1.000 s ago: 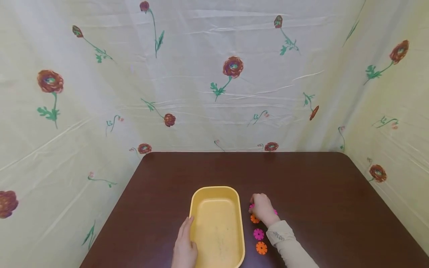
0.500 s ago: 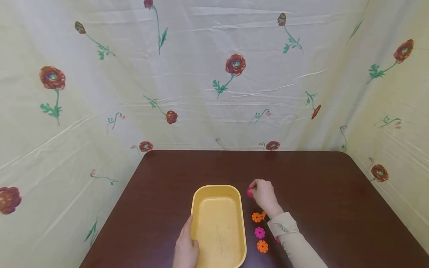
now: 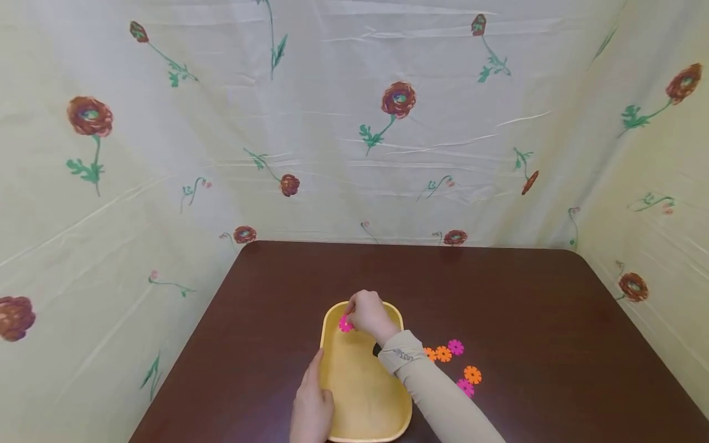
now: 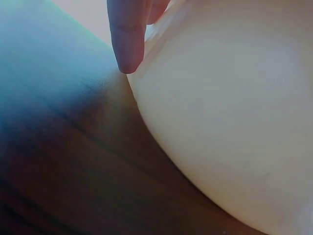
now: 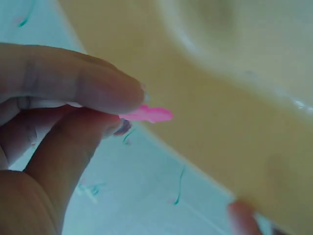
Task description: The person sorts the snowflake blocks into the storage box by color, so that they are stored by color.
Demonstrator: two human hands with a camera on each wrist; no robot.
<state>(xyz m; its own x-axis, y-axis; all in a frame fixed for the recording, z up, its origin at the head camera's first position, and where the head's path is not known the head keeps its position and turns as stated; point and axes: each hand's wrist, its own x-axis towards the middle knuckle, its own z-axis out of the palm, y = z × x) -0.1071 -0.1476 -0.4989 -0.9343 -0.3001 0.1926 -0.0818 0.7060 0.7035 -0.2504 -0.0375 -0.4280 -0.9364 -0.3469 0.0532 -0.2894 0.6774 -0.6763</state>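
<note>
A yellow oblong tray (image 3: 360, 384) sits on the dark brown table near its front edge. My right hand (image 3: 353, 319) hovers over the tray's far end and pinches a pink gear-shaped disc (image 3: 346, 323) between thumb and forefinger. The right wrist view shows that disc (image 5: 149, 114) edge-on in the pinch of my right hand (image 5: 122, 110), with the tray (image 5: 234, 112) behind it. My left hand (image 3: 311, 403) lies along the tray's left side with its fingers straight. In the left wrist view a fingertip (image 4: 128, 44) touches the tray's outer wall (image 4: 230, 112).
Several orange and pink discs lie on the table (image 3: 526, 307) right of the tray, among them an orange one (image 3: 443, 354) and a pink one (image 3: 456, 347). My right sleeve (image 3: 437, 400) crosses the tray's right rim. Flowered cloth walls stand close around the table.
My right hand lifted the pink disc from the table right of the tray and carried it left, over the tray's far end. The left hand stayed on the tray.
</note>
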